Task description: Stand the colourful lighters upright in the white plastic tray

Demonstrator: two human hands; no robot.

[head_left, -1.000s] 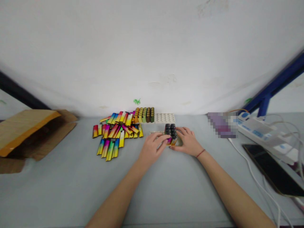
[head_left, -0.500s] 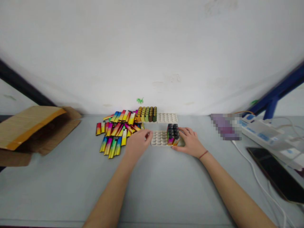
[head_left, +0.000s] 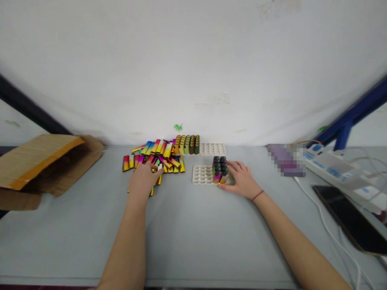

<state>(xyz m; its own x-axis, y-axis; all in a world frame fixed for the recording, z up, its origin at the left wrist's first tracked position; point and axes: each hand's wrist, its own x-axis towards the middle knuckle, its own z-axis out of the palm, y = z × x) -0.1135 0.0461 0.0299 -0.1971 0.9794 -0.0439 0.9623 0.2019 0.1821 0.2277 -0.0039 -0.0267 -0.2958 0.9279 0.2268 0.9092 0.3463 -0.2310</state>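
Colourful metallic lighters (head_left: 155, 148) lie in a loose pile left of centre. My left hand (head_left: 143, 177) is over the pile's near side, fingertips at a lighter; whether it grips one is hidden. A white tray with round pockets (head_left: 202, 175) lies to the right of the pile. Several lighters with black tops (head_left: 220, 169) stand upright in its right part. My right hand (head_left: 240, 179) rests around their right side, thumb at the near edge and fingers spread behind.
Behind stand rows of gold, green and dark lighters (head_left: 187, 145) beside another white pocketed tray (head_left: 212, 149). An open cardboard box (head_left: 45, 161) is at the left. A power strip (head_left: 335, 171), white cables and a black phone (head_left: 350, 217) lie at the right.
My left hand has moved left from beside the white tray onto the near side of the lighter pile. My right hand has stayed by the upright lighters.
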